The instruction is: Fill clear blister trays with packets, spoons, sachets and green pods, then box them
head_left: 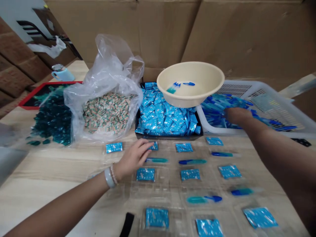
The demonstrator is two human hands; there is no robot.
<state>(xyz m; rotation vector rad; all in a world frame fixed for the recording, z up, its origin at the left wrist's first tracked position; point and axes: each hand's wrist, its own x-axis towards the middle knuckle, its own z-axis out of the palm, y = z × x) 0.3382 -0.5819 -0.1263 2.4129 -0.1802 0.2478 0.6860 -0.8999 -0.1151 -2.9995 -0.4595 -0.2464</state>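
Observation:
My left hand (134, 156) reaches over the clear plastic trays (158, 187), its stretched fingertips on or just above a small blue printed packet (155, 146). The thumb stays apart from the fingers, beside a blue-and-teal plastic tool (158, 160). Similar blue packets (190, 174) lie in rows in the trays, with slim tools between them, one of them shovel-shaped (204, 199). My right hand (238, 117) is down in a white basket (261, 128), at a heap of blue plastic tools (214, 110); its fingers are hidden and blurred.
A cream bowl (191, 102) with a few tools rests above a black box of blue packets (163, 115). To the left are a plastic bag of small printed pieces (108, 112), dark teal pieces (53, 118), a red-rimmed tray (29, 105) and a blue mug (65, 75). Cardboard (163, 29) stands behind.

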